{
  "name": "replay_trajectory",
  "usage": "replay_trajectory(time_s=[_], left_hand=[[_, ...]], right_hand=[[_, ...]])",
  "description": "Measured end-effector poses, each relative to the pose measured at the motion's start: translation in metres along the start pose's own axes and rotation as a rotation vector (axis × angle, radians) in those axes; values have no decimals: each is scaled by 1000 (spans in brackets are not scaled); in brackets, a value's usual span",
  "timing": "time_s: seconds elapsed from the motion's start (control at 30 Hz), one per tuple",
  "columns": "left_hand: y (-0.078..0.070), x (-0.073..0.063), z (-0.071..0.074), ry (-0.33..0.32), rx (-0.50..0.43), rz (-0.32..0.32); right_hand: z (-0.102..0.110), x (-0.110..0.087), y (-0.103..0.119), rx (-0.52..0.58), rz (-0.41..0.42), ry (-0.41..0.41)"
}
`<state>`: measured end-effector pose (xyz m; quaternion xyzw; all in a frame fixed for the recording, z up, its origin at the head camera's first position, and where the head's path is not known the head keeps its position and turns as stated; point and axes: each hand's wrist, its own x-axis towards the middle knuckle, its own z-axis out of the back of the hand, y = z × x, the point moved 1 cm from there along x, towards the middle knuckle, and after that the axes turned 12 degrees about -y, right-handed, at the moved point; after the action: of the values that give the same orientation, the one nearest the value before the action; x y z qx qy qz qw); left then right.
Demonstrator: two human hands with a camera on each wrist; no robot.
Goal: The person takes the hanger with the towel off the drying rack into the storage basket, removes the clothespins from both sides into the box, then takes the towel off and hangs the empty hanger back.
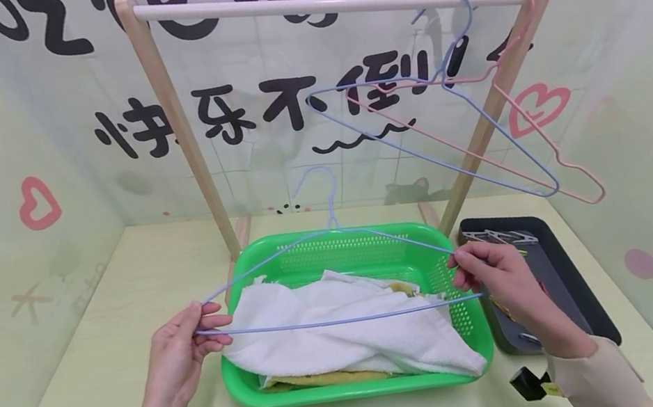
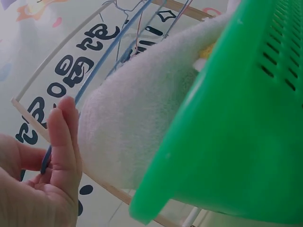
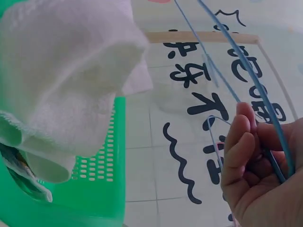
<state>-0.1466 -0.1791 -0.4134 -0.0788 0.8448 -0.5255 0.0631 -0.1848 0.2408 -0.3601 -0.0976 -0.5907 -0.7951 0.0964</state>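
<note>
A light blue wire clothes hanger (image 1: 344, 320) is held level above the basket, hook pointing away from the person. My left hand (image 1: 184, 351) pinches its left corner between thumb and fingers; the left wrist view shows the hanger wire (image 2: 87, 78) running up from that grip. At the opposite corner my right hand (image 1: 498, 276) grips the wire with thumb and curled fingers, seen close in the right wrist view beside the hanger's bars (image 3: 251, 71). Below lies a white towel (image 1: 322, 345), heaped in a green plastic basket (image 1: 360, 388) over yellowish cloth (image 1: 327, 378).
Behind the basket stands a wooden rack with a white rod (image 1: 322, 3). A blue hanger (image 1: 401, 150) and a pink hanger (image 1: 576, 177) hang at its right end. Right of the basket, a dark tray (image 1: 596, 311) holds several clothespins (image 1: 503, 238).
</note>
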Motion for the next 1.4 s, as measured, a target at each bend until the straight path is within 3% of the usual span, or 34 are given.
replay_trajectory(time_s=[0.1,0.17,0.23,0.4,0.53,0.6,0.67,0.8,0.87,1.03,1.4], left_hand=[[1,2,0,45,66,9],[0,5,0,33,93,6],[-1,9,3,-23,122,-21],[1,25,15,-241,230,-81],[12,45,23,-307,322,-55],[19,56,26,-290,356,-30],[27,65,28,-252,386,12],[39,80,28,-173,466,93],[44,84,27,-134,493,132],[53,87,23,-69,507,157],[55,91,16,-38,446,149]], right_hand=[[5,-3,5,31,33,-65],[10,-4,9,83,78,-100],[17,-5,13,144,138,-135],[34,-4,27,281,275,-273],[41,2,40,326,363,-427],[42,8,47,317,415,-500],[42,14,53,242,449,-574],[39,31,61,174,469,-663],[36,39,63,149,476,-682],[30,51,64,48,507,-700],[28,51,55,-60,513,-718]])
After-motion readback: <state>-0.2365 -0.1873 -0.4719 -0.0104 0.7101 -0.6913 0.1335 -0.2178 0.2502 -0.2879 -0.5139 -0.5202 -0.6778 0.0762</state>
